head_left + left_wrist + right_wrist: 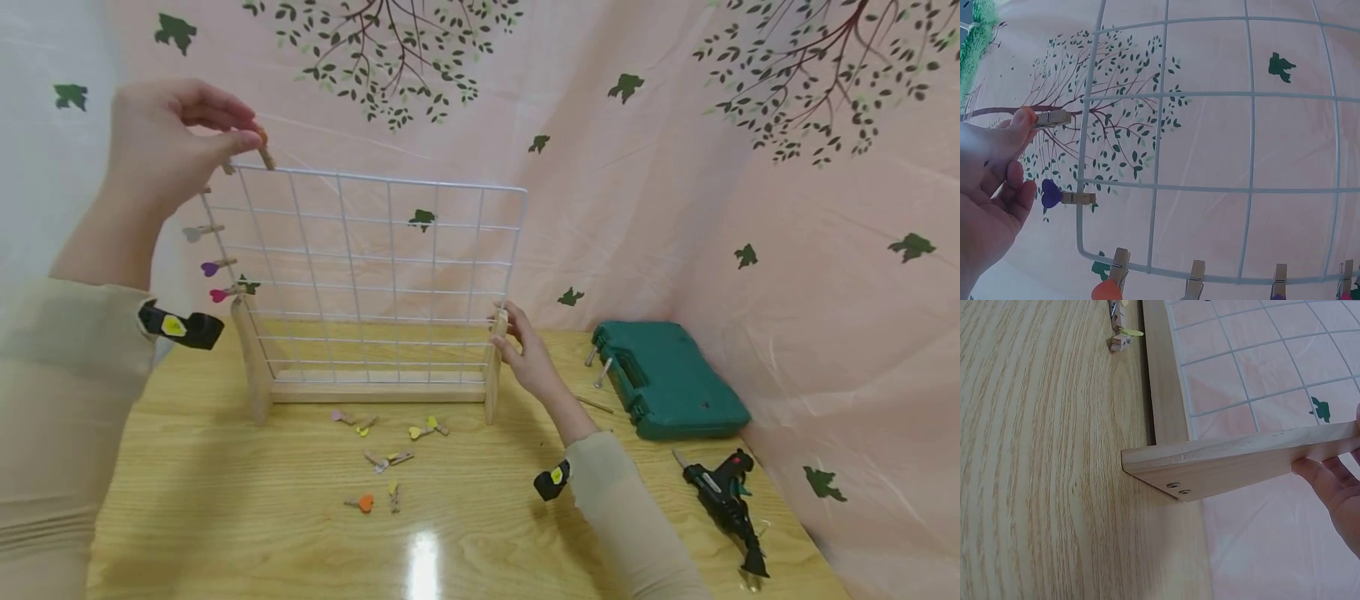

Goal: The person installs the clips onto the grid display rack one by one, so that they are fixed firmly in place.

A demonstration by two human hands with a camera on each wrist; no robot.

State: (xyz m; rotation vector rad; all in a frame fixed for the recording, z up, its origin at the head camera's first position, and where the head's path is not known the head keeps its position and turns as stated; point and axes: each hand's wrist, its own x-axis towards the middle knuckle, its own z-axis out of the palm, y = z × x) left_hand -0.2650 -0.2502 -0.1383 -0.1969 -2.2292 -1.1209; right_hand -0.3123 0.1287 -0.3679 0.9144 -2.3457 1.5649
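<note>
A clothespin (268, 159) held up by the wire grid's (392, 218) top edge
The left hand (176, 137) pinches it between thumb and finger near the upper left corner, while the right hand (528, 354) grips the wooden post (492, 379)

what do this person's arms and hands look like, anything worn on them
The left sleeve and right sleeve are plain pale beige. By each cuff sits a small black device marked with a yellow patch. The left hand and right hand are gloveless.
</note>
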